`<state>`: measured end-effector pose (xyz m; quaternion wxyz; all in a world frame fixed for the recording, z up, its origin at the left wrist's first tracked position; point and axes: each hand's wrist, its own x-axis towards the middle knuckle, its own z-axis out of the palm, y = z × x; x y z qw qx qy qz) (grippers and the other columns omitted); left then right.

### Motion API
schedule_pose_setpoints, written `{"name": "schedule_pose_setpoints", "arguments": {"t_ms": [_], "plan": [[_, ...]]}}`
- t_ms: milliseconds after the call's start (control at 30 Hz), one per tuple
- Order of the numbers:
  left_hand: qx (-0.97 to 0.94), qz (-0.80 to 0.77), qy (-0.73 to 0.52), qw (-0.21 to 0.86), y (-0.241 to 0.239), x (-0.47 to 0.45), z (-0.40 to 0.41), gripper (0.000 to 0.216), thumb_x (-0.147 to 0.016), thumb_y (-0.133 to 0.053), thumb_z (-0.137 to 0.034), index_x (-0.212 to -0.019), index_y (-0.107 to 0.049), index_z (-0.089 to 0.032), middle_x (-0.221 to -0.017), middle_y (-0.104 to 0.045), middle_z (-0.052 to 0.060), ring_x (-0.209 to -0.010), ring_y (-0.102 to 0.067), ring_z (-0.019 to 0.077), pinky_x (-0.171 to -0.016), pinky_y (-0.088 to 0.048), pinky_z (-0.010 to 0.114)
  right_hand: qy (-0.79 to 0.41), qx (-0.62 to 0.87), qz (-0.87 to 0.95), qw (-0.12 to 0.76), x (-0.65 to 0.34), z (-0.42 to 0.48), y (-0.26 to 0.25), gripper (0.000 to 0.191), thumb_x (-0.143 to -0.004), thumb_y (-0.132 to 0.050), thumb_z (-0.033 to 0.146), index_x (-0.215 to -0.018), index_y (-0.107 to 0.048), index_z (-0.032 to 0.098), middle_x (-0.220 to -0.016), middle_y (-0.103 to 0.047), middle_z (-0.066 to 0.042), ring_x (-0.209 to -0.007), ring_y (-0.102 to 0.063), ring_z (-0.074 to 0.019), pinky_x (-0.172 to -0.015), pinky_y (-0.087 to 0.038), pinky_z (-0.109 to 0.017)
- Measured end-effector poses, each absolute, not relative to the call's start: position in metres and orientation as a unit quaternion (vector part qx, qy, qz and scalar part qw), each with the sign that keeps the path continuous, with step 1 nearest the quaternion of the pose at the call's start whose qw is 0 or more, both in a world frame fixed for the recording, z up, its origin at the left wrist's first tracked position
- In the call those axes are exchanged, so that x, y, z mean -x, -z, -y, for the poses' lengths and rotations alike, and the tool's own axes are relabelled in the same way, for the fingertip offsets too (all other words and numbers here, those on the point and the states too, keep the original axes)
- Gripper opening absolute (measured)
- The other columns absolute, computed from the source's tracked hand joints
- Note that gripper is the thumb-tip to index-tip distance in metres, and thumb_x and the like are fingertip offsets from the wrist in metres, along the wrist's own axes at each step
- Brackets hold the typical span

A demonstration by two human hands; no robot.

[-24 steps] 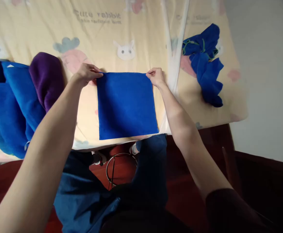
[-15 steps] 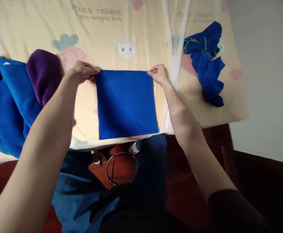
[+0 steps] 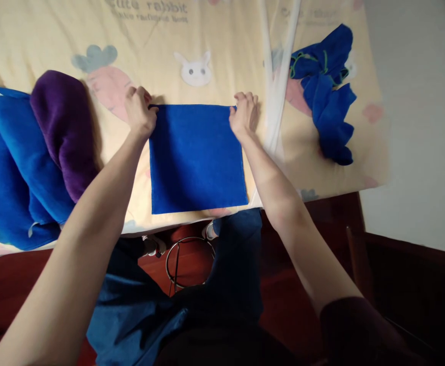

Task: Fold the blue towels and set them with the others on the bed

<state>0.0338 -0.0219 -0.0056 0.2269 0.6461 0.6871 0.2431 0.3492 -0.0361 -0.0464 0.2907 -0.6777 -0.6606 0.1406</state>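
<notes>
A square blue cloth [image 3: 197,157] lies flat on a pale yellow bedsheet [image 3: 161,56] printed with rabbits. My left hand [image 3: 139,111] pinches the cloth's far left corner, fingers closed. My right hand [image 3: 243,113] grips its far right corner, fingers curled. The near edge of the cloth reaches close to the bed's front edge.
Folded blue towels [image 3: 12,162] and a purple one [image 3: 64,127] are stacked at the left. A crumpled blue cloth [image 3: 329,96] lies at the right. White straps [image 3: 277,76] run down the bed. Below are dark red floor and a wire ring [image 3: 186,262].
Both hands turned and shifted slightly further away, still holding the far corners. The cloth slid a little away along the sheet with them.
</notes>
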Motion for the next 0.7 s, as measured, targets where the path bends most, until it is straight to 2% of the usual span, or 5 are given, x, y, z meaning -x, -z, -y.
{"name": "schedule_pose_setpoints", "arguments": {"t_ms": [133,267,400,500,700], "plan": [[-0.761,-0.578,-0.238,0.173,0.015,-0.064,0.055,0.061,-0.103,-0.048,-0.056,-0.149,-0.05,-0.016,-0.169,-0.039,0.01,-0.162,-0.018,0.028,-0.133,-0.016,0.062,-0.139,0.613,0.748,0.215,-0.275,0.061,0.029,0.058,-0.113,-0.032,0.045,-0.161,-0.045,0.017,-0.168,-0.043,-0.013,-0.164,-0.025,-0.0309,-0.135,-0.018,-0.063],[-0.789,-0.526,-0.23,0.221,0.038,-0.078,0.08,0.069,-0.099,-0.038,-0.062,-0.154,-0.053,-0.023,-0.169,-0.043,0.007,-0.166,-0.014,0.0305,-0.136,-0.012,0.06,-0.151,0.592,0.776,0.158,-0.233,0.082,0.04,0.058,-0.113,-0.032,0.041,-0.165,-0.039,0.018,-0.175,-0.032,-0.006,-0.166,-0.023,-0.0229,-0.139,-0.01,-0.053],[-0.75,-0.572,-0.234,0.234,0.05,-0.066,0.08,0.074,-0.098,-0.035,-0.067,-0.159,-0.049,-0.025,-0.172,-0.038,0.002,-0.168,-0.004,0.0242,-0.138,-0.003,0.056,-0.142,0.639,0.738,0.164,-0.265,0.087,0.057,0.068,-0.112,-0.024,0.055,-0.168,-0.035,0.018,-0.177,-0.027,-0.007,-0.168,-0.016,-0.0232,-0.139,-0.008,-0.055],[-0.73,-0.595,-0.237,0.239,0.05,-0.053,0.072,0.081,-0.097,-0.034,-0.072,-0.161,-0.045,-0.023,-0.174,-0.033,0.001,-0.167,0.005,0.0189,-0.137,0.002,0.052,-0.141,0.67,0.71,0.163,-0.304,0.084,0.061,0.074,-0.111,-0.017,0.058,-0.169,-0.032,0.015,-0.177,-0.027,-0.009,-0.168,-0.014,-0.0238,-0.138,-0.007,-0.056],[-0.731,-0.597,-0.224,0.242,0.035,-0.051,0.082,0.1,-0.098,-0.036,-0.075,-0.164,-0.027,0.0,-0.177,-0.024,0.011,-0.167,0.006,0.0226,-0.136,0.01,0.052,-0.163,0.685,0.689,0.171,-0.314,0.083,0.047,0.073,-0.111,-0.023,0.055,-0.168,-0.031,0.009,-0.176,-0.028,-0.015,-0.168,-0.014,-0.0301,-0.136,-0.006,-0.064]]}}
